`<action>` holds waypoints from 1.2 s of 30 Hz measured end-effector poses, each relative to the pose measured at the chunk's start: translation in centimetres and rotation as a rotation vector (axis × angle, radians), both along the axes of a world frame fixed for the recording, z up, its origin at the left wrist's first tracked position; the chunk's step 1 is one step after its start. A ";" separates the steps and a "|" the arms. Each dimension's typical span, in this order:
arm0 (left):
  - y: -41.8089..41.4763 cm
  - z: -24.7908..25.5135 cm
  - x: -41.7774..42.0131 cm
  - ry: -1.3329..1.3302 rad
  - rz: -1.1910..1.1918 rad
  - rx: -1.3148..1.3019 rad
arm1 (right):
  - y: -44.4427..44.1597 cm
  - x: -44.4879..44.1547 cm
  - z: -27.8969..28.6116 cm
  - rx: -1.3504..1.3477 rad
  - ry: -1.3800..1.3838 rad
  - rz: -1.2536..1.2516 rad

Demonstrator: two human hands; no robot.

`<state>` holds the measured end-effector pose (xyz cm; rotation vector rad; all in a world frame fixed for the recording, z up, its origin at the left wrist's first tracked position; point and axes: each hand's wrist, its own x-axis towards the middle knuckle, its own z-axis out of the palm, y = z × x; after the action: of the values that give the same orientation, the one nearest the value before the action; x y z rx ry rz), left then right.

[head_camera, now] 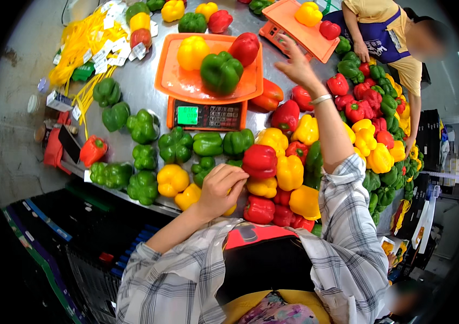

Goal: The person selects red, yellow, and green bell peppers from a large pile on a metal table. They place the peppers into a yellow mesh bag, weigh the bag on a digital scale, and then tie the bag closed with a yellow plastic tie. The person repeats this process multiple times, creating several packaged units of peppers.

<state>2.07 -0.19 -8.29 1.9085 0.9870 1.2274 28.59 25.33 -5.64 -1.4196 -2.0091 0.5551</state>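
Observation:
In front of me an orange digital scale (207,113) with a lit green display carries an orange tray (164,69). On the tray rest a yellow bell pepper (192,52), a green bell pepper (221,73) and a red bell pepper (245,48). My left hand (221,187) is low over the near peppers, its fingers curled together with nothing visible in them. Its fingertips are beside a red bell pepper (259,161); whether they touch is unclear. To the right of the tray my right hand (297,67) is raised, empty, with fingers apart.
Loose green peppers (174,146) surround the scale's front, and mixed peppers (363,137) pile up on the right. Yellow tagged strips (83,44) lie at the far left. A co-worker (379,36) reaches into the pile near a second orange scale (300,28). Dark crates (91,214) stand below.

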 end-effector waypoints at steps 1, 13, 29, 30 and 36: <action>-0.1 0.1 0.3 -0.014 -0.021 0.010 | -0.5 1.4 0.0 -0.061 0.015 -0.045; -1.2 0.1 0.8 -0.028 -0.081 0.031 | -3.2 2.6 1.1 -0.395 0.241 -0.113; 0.8 -0.3 1.9 0.149 -0.094 -0.118 | 2.3 -6.2 -1.9 0.111 0.005 0.012; 1.4 0.4 2.4 0.215 -0.110 -0.125 | 2.0 -6.0 -1.5 0.076 0.022 -0.027; 3.2 -1.8 5.7 0.540 -0.197 0.004 | -2.0 -1.6 0.9 0.077 0.102 -0.217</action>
<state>7.77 2.99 -10.04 2.3347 1.0222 0.6077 27.02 23.31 -4.73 -1.5077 -1.7517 0.4411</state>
